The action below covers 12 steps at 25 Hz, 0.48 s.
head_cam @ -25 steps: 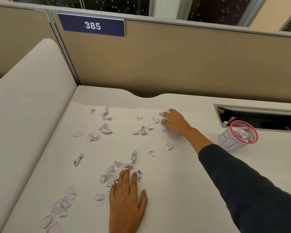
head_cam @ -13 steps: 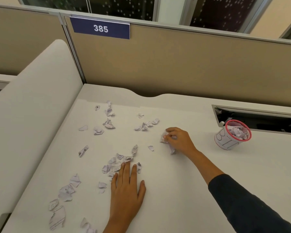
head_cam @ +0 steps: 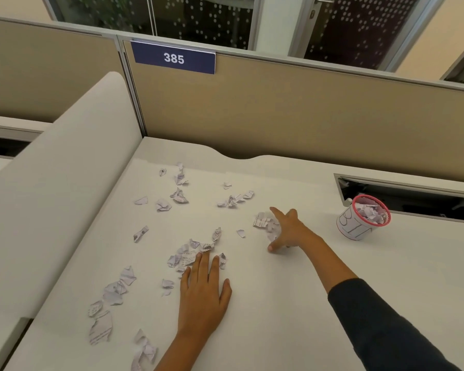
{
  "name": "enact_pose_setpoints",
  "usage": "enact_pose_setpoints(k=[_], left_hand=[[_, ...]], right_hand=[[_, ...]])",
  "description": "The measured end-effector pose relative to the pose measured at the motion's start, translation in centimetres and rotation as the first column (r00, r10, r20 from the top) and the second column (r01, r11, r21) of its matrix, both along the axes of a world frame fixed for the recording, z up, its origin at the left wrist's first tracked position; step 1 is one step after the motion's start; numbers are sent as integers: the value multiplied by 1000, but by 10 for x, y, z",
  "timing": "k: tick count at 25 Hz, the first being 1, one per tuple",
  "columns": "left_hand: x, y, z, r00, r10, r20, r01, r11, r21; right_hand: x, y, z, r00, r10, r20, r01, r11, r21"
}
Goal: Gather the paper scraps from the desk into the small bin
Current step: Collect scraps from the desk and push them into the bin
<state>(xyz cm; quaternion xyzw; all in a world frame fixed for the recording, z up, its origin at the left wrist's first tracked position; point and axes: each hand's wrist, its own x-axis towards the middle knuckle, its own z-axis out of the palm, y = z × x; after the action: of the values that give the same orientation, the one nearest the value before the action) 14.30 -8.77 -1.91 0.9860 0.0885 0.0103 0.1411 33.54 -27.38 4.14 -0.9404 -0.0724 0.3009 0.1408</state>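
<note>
Cubicle 385's white table (head_cam: 292, 311): the right hand (head_cam: 288, 230), fingers spread, cups a scrap clump (head_cam: 263, 222) at its left side, the small bin (head_cam: 363, 222) toward the table's right edge.

An open-plan office cubicle: a white desk (head_cam: 292, 303) beneath tan partition panels (head_cam: 292, 113), a numbered sign "385" (head_cam: 174, 58) clipped atop them, glazed walls behind

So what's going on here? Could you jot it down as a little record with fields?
Setting: white desk in a cubicle, sign 385
Left hand: flat on the desk, fingers straight, tips touching a scrap pile
Right hand: spread open against a cluster of scraps
Bin: small, pink-rimmed, to the right, already holding scraps
Loose scraps: many, mostly on the desk's left half
</note>
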Motion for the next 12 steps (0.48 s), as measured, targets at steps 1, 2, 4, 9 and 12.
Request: enact_pose_setpoints(k=[1, 2, 4, 9, 12], left_hand=[[0, 0, 0, 1000, 1, -2, -1, 1000, -1], [0, 0, 1, 1000, 1, -3, -1, 1000, -2], [0, 0, 1, 1000, -1, -5, 1, 1000, -4], [1, 1, -2, 1000, -3, 4, 3, 1000, -5], [0, 1, -5, 1000, -4, 9, 4, 1000, 6]], right_hand=[[5, 6, 2, 1000, 26, -12, -26, 1000, -4], [9, 11, 4, 998, 56, -25, -56, 998, -9], [13, 16, 1, 989, 144, -23, -145, 989, -24], [7, 9, -18, 977, 207, 56, -211, 975, 74], [-5, 21, -26, 990, 58, 131, -72, 992, 103]])
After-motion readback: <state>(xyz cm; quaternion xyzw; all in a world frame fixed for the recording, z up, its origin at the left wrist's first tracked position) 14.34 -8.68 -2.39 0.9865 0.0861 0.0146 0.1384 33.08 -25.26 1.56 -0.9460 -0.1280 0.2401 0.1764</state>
